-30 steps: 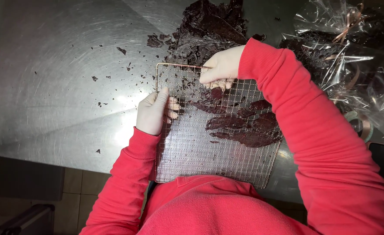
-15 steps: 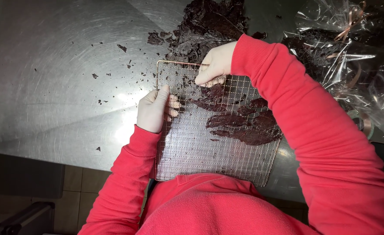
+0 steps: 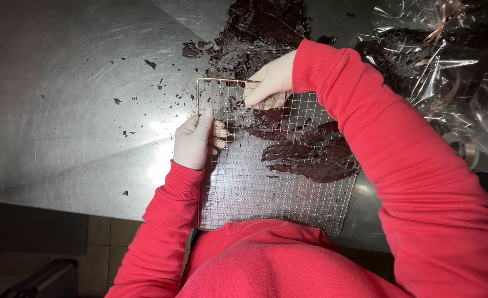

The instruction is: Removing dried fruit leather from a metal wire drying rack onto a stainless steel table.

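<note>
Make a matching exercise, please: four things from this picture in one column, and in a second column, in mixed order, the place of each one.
Things:
1. left hand
2. right hand
3. clear wrapping
4. pile of dark pieces

Places:
A. on the steel table, beyond the far edge of the wire rack
B. at the far edge of the rack, near its far left corner
C. at the right side of the table
D. gripping the left edge of the rack

Pairs: 1-D, 2-B, 3-C, 4-A
</note>
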